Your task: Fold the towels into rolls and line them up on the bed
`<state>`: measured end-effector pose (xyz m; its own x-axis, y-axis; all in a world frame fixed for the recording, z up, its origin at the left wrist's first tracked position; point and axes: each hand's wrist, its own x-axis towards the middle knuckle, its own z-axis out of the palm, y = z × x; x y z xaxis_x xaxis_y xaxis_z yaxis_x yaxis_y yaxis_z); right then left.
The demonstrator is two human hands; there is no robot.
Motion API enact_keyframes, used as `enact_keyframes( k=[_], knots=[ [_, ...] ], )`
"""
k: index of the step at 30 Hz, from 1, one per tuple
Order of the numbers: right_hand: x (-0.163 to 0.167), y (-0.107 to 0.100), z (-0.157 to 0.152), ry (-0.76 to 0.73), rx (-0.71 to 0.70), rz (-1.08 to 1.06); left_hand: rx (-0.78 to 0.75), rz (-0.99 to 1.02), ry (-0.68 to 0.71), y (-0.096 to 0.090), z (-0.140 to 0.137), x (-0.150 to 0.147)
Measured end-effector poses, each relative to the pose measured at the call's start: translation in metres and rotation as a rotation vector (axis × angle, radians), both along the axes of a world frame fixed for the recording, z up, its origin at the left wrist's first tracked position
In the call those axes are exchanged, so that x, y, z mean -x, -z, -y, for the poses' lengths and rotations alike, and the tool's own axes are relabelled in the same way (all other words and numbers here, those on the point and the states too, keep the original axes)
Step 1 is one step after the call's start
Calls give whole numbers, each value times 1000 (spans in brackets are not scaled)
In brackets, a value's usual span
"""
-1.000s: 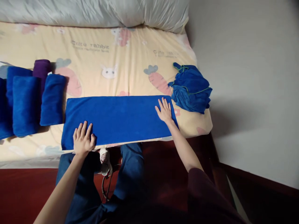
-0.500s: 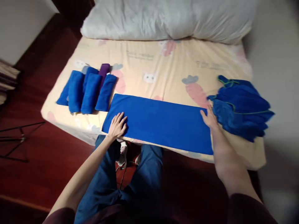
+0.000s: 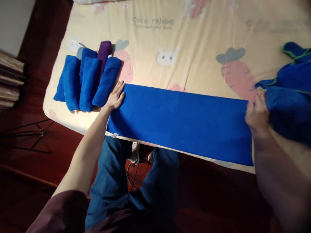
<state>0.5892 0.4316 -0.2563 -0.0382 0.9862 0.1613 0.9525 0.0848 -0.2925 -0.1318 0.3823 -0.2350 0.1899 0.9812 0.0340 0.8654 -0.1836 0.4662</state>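
Observation:
A long blue towel (image 3: pixel 181 121) lies flat along the near edge of the bed, a small white tag showing at its near left corner. At the towel's far left corner rests my left hand (image 3: pixel 116 97), fingers stretched out, beside the rolled towels. My right hand (image 3: pixel 258 111) lies on the far right corner with its fingers extended and thumb apart. Just beyond that hand is a loose heap of blue towels (image 3: pixel 291 94) with green edging, partly out of frame.
Several rolled blue towels (image 3: pixel 89 84) and a purple roll (image 3: pixel 105 53) sit on the bed's left side. The bed sheet (image 3: pixel 194 71) has carrot and rabbit prints. A black stand's legs (image 3: pixel 34 136) are on the dark red floor at left.
My left hand has slid from the near left part of the towel to its far left corner. My right hand stays by the far right corner. The view has come closer.

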Motion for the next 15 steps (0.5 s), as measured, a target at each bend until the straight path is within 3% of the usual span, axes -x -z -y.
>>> enact_keyframes(
  k=[4, 9, 12, 15],
  knots=[
    [-2, -2, -6, 19, 35, 27, 35, 31, 61, -7, -4, 13],
    [17, -11, -14, 307, 120, -8, 14, 18, -41, -28, 13, -13],
    [51, -29, 22, 262, 32, -12, 3, -29, -7, -43, 51, -48],
    [90, -46, 89, 97, 39, 69, 23, -88, 111, -50, 101, -67]
  ],
)
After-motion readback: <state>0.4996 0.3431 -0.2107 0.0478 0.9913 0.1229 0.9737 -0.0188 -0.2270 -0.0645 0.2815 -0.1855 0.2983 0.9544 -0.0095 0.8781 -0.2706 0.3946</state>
